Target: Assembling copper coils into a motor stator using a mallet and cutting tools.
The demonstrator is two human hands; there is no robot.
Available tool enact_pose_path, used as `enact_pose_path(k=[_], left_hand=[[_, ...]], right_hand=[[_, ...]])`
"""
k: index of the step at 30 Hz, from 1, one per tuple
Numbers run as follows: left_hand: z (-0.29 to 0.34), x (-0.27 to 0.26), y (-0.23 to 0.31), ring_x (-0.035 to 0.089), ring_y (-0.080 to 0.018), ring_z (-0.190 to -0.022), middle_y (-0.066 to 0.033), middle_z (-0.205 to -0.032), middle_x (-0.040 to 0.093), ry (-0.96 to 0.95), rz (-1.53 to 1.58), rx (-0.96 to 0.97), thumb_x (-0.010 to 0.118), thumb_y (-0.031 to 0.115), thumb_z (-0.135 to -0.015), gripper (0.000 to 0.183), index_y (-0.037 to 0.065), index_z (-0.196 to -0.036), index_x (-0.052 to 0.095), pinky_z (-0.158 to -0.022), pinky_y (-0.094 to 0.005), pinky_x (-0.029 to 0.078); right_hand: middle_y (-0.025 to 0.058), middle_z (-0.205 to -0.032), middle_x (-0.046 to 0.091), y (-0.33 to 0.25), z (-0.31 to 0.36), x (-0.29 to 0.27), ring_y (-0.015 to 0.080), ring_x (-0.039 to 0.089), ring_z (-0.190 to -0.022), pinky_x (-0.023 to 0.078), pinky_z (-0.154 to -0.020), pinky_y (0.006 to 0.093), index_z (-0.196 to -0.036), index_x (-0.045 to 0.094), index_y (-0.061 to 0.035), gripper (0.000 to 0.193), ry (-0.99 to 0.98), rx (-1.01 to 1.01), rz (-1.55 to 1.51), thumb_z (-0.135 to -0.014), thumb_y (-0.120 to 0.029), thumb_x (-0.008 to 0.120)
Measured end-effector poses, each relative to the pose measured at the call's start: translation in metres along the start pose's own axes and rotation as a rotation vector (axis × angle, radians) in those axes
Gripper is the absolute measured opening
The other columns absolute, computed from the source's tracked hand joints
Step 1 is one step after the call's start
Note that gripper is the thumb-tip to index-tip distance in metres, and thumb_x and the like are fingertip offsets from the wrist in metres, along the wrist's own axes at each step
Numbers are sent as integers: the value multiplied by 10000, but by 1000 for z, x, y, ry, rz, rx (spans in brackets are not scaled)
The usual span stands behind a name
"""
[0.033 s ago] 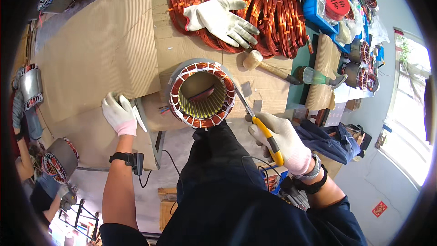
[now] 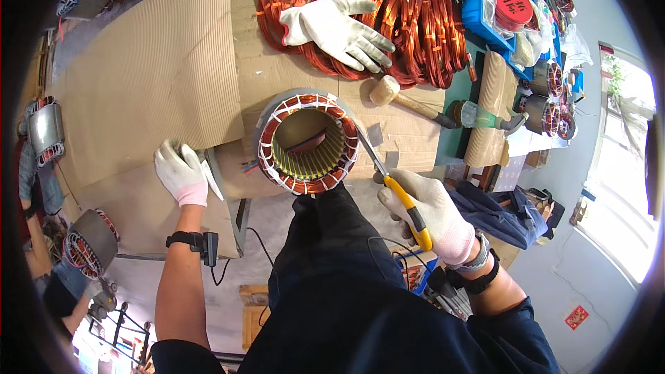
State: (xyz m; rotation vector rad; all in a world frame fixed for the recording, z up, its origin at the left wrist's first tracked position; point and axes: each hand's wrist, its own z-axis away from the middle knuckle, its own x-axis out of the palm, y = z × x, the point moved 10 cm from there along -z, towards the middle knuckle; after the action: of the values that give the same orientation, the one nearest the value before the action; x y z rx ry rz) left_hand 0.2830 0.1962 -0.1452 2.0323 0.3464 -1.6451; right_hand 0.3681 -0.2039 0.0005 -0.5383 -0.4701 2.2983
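Note:
A motor stator [image 2: 307, 187] with red-brown copper windings tied by white cord stands on the cardboard-covered table in front of me, its slotted bore facing up. My right hand [image 2: 426, 211], in a white glove, is closed round the curved yellow-and-black handle of a hand tool [image 2: 418, 225]. Its slim metal end reaches the stator's right rim; whether it is pliers or scissors I cannot tell. My gloved left hand [image 2: 180, 173] rests with curled fingers at the edge of a cardboard sheet [image 2: 152, 90]. Beside it juts a pointed white strip [image 2: 213, 180]; its hold on anything is hidden.
Coils of copper wire [image 2: 429, 34] lie at the back, a loose white glove [image 2: 339, 33] on top. A mallet [image 2: 409, 102] and a green bottle [image 2: 478, 116] lie right. More stators [image 2: 91, 242] stand left, near another person's gloved hand [image 2: 104, 299]. A blue crate [image 2: 485, 10] stands back right.

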Motion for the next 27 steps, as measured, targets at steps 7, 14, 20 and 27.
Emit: enact_pose_path(k=[7,14,20,27], left_hand=[[2,5,-7,583,-434,-1035,-256,-1092,605,-17,-24,-18,568,205,-953,320,-46,-1152,576,-909,-524,449],[-1,2,-2,591,-431,-1021,-242,-1075,624,14,2,-1,562,201,-947,294,-25,-1134,589,-906,-526,457],[-1,-1,0,597,-426,-1016,-236,-1069,628,64,26,31,566,202,-949,294,-25,-1134,589,-906,-517,462],[0,-9,0,609,-428,-1007,-243,-1067,638,85,43,38,556,224,-953,302,-23,-1119,604,-902,-513,470]], right_hand=[[-19,-708,589,19,-3,7,39,528,-567,398,-497,222,-1188,635,6,326,-13,62,-187,-987,-243,695],[-14,-891,592,71,10,6,27,530,-649,457,-572,196,-1319,618,-17,489,16,-109,-319,-911,-242,764],[84,-1058,677,76,1,30,160,599,-934,488,-874,306,-1310,625,-8,606,-332,-298,-184,-851,-341,841],[58,-1033,665,96,-26,81,111,565,-933,488,-857,296,-1328,606,-14,595,-551,-320,-2,-850,-267,853]])
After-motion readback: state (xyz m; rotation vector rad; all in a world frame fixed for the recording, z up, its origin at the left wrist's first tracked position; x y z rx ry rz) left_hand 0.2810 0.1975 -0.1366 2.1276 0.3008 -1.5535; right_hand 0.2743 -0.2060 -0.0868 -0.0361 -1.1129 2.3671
